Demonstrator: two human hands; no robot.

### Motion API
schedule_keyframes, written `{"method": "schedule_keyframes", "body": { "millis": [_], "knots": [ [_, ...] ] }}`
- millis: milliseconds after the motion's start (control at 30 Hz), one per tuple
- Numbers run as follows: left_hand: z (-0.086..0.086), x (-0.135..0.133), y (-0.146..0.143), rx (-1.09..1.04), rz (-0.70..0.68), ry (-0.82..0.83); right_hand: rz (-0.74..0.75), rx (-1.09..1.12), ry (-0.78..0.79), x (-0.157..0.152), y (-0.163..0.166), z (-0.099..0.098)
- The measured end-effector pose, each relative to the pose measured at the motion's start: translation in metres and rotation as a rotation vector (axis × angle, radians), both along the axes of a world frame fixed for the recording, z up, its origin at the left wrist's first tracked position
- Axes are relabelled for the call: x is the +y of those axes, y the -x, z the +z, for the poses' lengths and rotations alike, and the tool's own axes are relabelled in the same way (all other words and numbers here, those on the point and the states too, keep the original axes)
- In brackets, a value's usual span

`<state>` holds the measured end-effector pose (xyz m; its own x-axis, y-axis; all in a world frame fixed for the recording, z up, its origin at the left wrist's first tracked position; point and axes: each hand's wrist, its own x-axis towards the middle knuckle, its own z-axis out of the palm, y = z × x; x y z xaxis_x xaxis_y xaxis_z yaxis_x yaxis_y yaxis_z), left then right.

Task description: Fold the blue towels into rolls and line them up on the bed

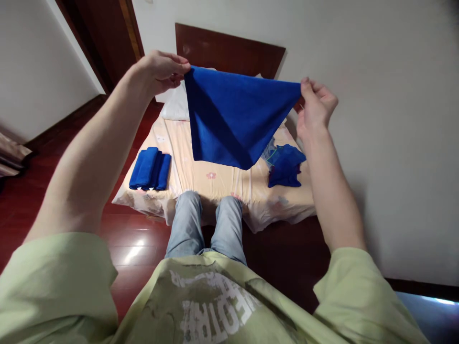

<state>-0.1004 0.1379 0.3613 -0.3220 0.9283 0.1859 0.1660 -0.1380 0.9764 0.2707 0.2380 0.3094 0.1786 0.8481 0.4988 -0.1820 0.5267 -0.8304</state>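
A blue towel (233,114) hangs stretched between my two hands, above the bed. My left hand (163,71) pinches its upper left corner. At the upper right corner, the fingers of my right hand (315,105) are closed on the cloth. The towel's top edge is taut, and its lower part tapers toward the bottom, with a dark shadow across it. Folded blue towels (148,169) lie in a stack on the bed at the left. To the right lies a crumpled blue cloth heap (287,165), partly in what looks like clear plastic.
The bed (211,184) has a pale flowered sheet, with a white pillow (175,102) at its far left. Behind stands a dark red headboard (229,48). A white wall (394,143) borders the right side. The floor (136,239) is shiny red wood.
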Motion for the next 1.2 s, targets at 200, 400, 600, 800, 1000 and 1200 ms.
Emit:
{"method": "schedule_keyframes", "body": {
  "millis": [200, 400, 600, 800, 1000, 1200],
  "knots": [
    [-0.004, -0.012, -0.007, 0.225, 0.098, -0.052, 0.010, -0.071, 0.065, -0.022, -0.016, 0.000],
    [-0.010, -0.042, -0.014, 0.587, 0.084, -0.126, 0.021, -0.130, 0.124, -0.050, -0.041, -0.011],
    [-0.023, -0.060, -0.011, 0.526, -0.042, 0.032, 0.101, -0.139, 0.264, -0.060, -0.066, -0.026],
    [-0.073, -0.023, 0.013, 0.227, -0.080, 0.250, 0.129, -0.216, 0.457, -0.034, -0.051, -0.062],
    [-0.143, 0.040, 0.024, 0.042, -0.048, 0.334, 0.129, -0.246, 0.610, 0.030, -0.005, -0.130],
    [-0.163, 0.114, 0.029, 0.113, 0.040, 0.119, 0.103, -0.148, 0.388, 0.093, 0.033, -0.151]
  ]
}}
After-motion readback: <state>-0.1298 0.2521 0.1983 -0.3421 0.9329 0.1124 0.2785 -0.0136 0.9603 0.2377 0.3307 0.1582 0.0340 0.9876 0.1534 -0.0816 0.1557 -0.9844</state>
